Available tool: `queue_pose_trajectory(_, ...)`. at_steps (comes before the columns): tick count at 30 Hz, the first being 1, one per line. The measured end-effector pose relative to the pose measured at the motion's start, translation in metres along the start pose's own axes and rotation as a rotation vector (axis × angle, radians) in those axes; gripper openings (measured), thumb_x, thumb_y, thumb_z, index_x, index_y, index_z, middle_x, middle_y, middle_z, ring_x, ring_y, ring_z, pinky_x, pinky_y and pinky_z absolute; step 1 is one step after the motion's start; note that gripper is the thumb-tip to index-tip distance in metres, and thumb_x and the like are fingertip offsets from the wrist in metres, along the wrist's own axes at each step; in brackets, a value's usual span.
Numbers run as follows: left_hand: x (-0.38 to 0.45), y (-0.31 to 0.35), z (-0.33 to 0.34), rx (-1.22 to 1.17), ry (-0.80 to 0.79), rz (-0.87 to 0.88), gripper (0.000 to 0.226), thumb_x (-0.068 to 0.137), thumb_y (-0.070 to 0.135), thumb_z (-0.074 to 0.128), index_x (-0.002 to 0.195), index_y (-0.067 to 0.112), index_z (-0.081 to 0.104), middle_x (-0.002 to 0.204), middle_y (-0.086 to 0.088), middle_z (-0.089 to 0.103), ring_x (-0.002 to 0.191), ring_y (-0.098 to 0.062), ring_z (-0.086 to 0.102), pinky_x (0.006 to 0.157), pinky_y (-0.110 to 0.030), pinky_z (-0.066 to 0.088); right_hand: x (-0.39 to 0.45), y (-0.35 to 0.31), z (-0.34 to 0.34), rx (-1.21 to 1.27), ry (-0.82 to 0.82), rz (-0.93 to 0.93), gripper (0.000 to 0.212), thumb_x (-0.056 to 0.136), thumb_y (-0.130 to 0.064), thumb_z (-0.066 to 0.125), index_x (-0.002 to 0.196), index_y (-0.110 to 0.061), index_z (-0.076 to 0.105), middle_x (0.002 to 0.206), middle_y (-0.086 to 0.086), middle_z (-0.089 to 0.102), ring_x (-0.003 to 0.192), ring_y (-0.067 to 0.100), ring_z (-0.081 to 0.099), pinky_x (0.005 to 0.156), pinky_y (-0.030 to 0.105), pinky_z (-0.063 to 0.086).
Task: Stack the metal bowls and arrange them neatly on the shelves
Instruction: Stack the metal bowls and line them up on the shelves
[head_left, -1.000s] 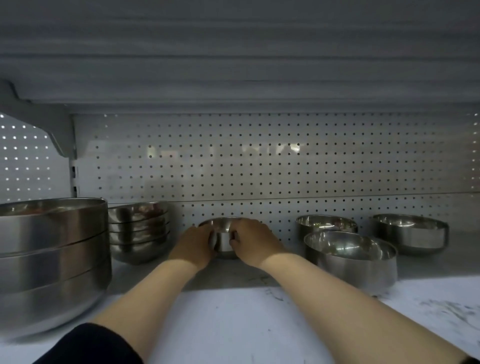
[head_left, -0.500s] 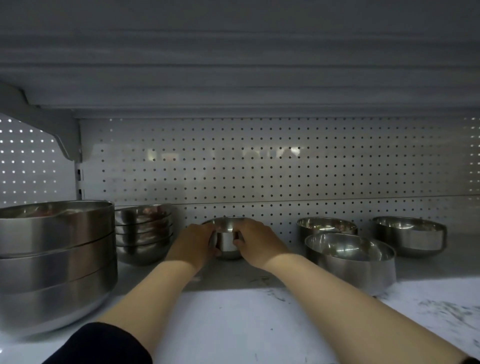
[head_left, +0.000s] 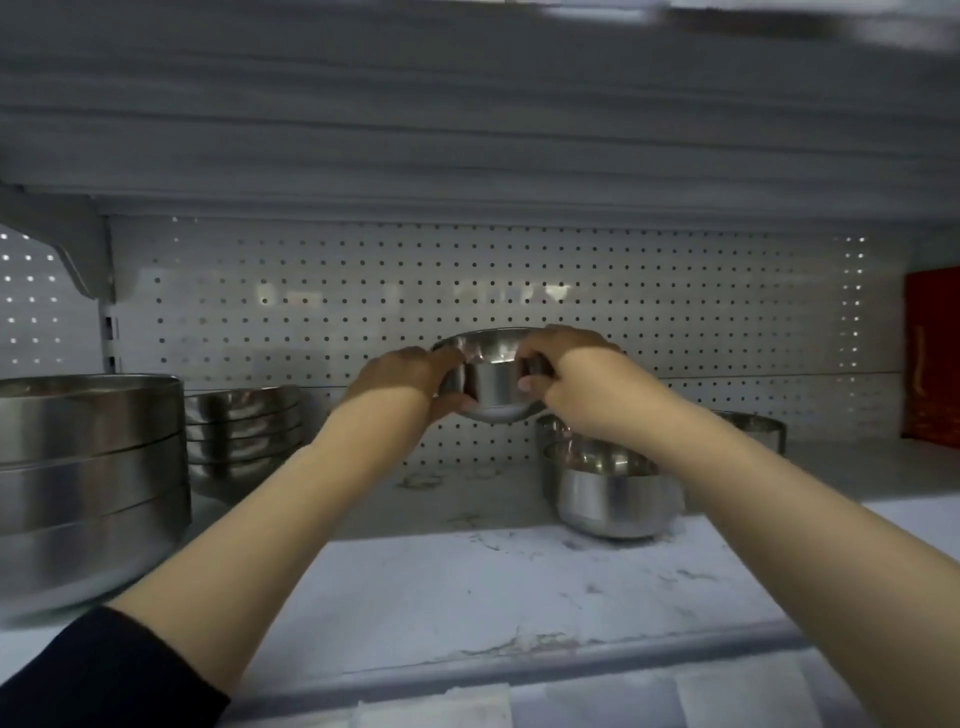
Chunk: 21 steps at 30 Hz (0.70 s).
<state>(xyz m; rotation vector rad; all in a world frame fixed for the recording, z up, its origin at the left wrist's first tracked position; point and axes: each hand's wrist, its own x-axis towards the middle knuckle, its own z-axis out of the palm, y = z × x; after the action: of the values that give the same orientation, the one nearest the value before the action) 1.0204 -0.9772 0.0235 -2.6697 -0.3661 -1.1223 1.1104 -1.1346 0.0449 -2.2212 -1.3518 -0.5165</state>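
1. Standing done at frame left: a stack of large steel bowls (head_left: 88, 483), then a stack of smaller bowls (head_left: 244, 431).
2. Left hand (head_left: 400, 376) and right hand (head_left: 571, 384) grip a small steel bowl (head_left: 491, 376) mid-frame, above the shelf (head_left: 519, 587).
3. Loose bowls (head_left: 613, 493) at right likely remain unstacked.

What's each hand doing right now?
Left hand: grips the small bowl on its left side.
Right hand: grips the same bowl on its right side, lifted off the shelf.

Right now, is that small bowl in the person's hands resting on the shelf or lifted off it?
Lifted. The small metal bowl hangs above the shelf, gripped by the left hand and right hand.
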Motion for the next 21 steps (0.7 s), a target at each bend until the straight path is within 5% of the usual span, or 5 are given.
queue_pose_trajectory(2, 0.001, 0.024, -0.004, -0.038, -0.022, 0.035, 0.04, 0.091, 0.036, 0.052, 0.129, 0.023, 0.047, 0.104, -0.007, 0.062, 0.089, -0.024, 0.057, 0.074, -0.027, 0.041, -0.017, 0.015, -0.01, -0.011, 0.0, -0.013, 0.027, 0.093, -0.018, 0.055, 0.072, -0.034, 0.045, 0.079, -0.005, 0.055, 0.065, 0.009, 0.05, 0.052, 0.024, 0.033)
queue_pose_trajectory(9, 0.003, 0.079, 0.005, -0.114, -0.138, 0.094, 0.03, 0.09, 0.033, 0.054, 0.107, 0.008, 0.059, 0.101, -0.01, 0.064, 0.09, -0.024, 0.061, 0.082, -0.032, 0.049, -0.048, 0.065, -0.026, -0.063, -0.001, -0.013, 0.002, 0.091, -0.023, 0.058, 0.089, -0.025, 0.058, 0.083, -0.011, 0.058, 0.074, 0.004, 0.054, 0.058, 0.02, 0.038)
queue_pose_trajectory(15, -0.001, 0.091, 0.015, -0.155, -0.118, 0.127, 0.032, 0.093, 0.036, 0.049, 0.111, 0.011, 0.057, 0.099, -0.008, 0.066, 0.092, -0.025, 0.061, 0.078, -0.031, 0.047, -0.057, 0.088, -0.017, -0.062, -0.008, -0.025, 0.005, 0.092, -0.026, 0.057, 0.09, -0.025, 0.052, 0.077, -0.019, 0.048, 0.069, -0.003, 0.045, 0.055, 0.017, 0.031)
queue_pose_trajectory(21, -0.008, 0.083, 0.027, -0.139, -0.132, 0.161, 0.049, 0.09, 0.051, 0.044, 0.121, 0.015, 0.052, 0.094, -0.004, 0.065, 0.088, -0.022, 0.061, 0.075, -0.031, 0.049, -0.059, 0.096, -0.004, -0.044, 0.022, -0.06, 0.024, 0.092, -0.029, 0.057, 0.115, -0.023, 0.06, 0.093, -0.012, 0.054, 0.08, 0.006, 0.048, 0.06, 0.015, 0.031)
